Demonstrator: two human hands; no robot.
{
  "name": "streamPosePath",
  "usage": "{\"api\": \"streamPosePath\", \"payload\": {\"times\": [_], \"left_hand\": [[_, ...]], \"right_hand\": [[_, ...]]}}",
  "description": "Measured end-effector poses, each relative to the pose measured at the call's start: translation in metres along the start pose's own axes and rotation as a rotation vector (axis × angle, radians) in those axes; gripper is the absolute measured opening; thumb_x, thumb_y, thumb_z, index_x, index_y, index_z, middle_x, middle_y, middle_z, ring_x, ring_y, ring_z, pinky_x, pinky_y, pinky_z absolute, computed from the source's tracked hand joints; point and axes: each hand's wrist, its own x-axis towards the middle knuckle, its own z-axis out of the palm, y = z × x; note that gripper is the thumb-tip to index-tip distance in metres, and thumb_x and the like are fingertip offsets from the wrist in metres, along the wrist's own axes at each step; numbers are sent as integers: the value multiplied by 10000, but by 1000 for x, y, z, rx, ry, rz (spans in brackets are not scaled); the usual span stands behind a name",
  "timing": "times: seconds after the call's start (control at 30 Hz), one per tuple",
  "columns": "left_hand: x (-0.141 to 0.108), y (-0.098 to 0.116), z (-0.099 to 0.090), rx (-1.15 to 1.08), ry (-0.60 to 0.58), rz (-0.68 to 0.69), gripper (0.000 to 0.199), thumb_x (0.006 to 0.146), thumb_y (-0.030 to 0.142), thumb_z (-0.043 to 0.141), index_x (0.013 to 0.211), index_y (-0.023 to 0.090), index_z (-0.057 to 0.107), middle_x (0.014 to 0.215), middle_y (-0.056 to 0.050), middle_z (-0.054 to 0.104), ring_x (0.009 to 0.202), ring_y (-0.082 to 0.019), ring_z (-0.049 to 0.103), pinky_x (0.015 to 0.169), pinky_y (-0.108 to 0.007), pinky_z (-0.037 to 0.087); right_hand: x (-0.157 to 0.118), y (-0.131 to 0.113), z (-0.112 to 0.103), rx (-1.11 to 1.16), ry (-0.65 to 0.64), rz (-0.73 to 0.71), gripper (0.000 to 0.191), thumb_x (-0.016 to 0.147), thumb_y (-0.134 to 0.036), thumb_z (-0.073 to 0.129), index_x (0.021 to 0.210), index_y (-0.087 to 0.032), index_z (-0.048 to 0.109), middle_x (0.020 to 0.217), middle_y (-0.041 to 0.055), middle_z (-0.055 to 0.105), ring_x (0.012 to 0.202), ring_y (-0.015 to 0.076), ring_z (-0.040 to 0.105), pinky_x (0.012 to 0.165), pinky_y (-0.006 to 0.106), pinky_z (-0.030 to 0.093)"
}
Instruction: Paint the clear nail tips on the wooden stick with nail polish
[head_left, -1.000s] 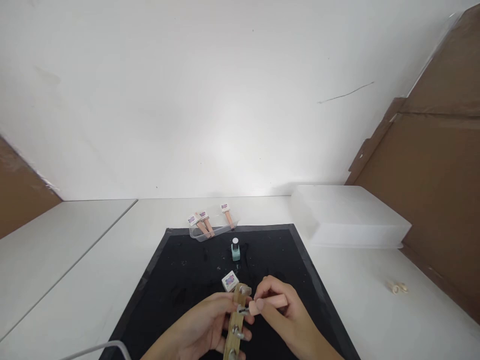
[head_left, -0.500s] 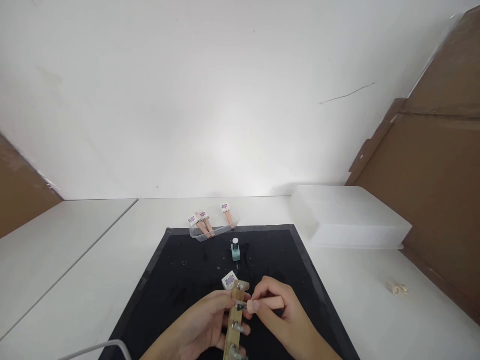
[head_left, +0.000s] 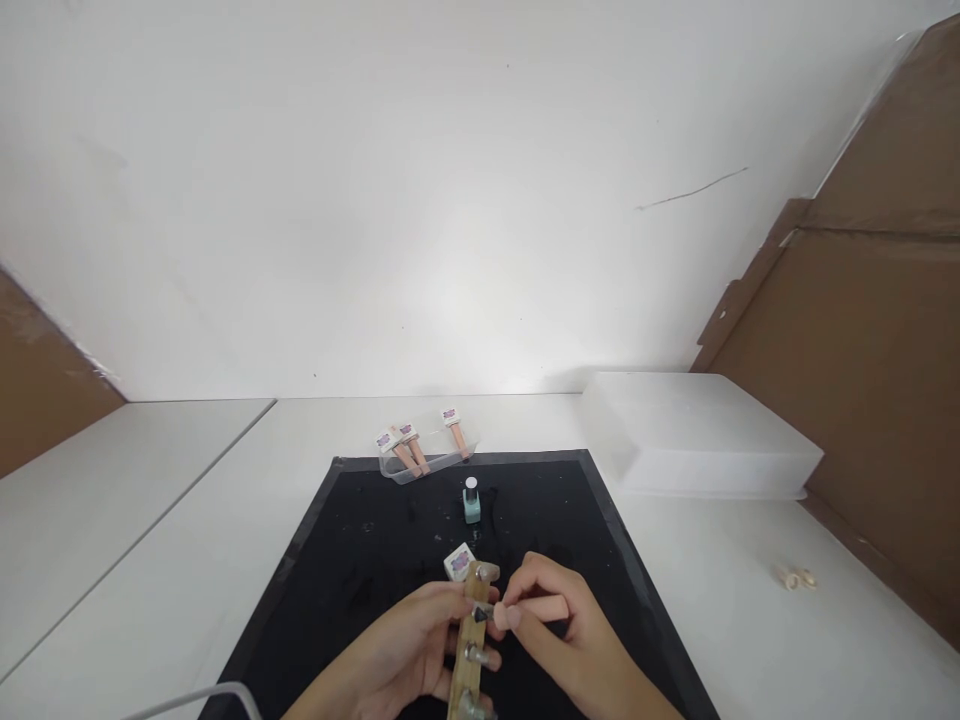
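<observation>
My left hand (head_left: 409,640) is closed around a narrow wooden strip (head_left: 474,632), which stands tilted near the bottom of the view. Several clear nail tips (head_left: 475,653) stick out along the strip. In my right hand (head_left: 574,635), a small brush with a pink handle (head_left: 544,608) is pinched between thumb and fingers. Its dark tip (head_left: 481,614) lies at the second nail tip from the far end, beside my left thumb. A small white square bottle with a purple print (head_left: 459,562) sits just behind the strip, partly hidden by it.
A mint-green nail polish bottle (head_left: 472,503) stands on the black mat (head_left: 375,540). At its far edge, a clear tray (head_left: 409,478) holds several pink-handled bottles (head_left: 459,440). A white box (head_left: 709,430) and two small beige rings (head_left: 790,579) are to the right. A white cable (head_left: 202,692) curves at lower left.
The brush tip has shifted very slightly at the same nail tip. Both hands keep their grip, and the other things have stayed in place.
</observation>
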Motion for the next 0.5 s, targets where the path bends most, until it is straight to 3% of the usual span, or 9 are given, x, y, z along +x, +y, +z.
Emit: {"api": "streamPosePath", "payload": {"times": [0.33,0.5], "left_hand": [[2,-1,-2,-5,-17,7,226,704,222,554,914,150,594,742,-36,577,729,-178,575,689,-445,500],[1,-1,-2,-11,-11,7,247,715,226,547,946,150,591,757,-39,585,735,-182,578,698,-450,496]], "right_hand": [[0,-2,-1,-9,-29,-3,105,821,-206,531,736,-170,581,703,2,550,640,137,534,614,234,405],[0,-2,0,-29,15,-1,103,793,-184,544,696,-163,571,676,-3,543,612,128,516,577,222,395]]}}
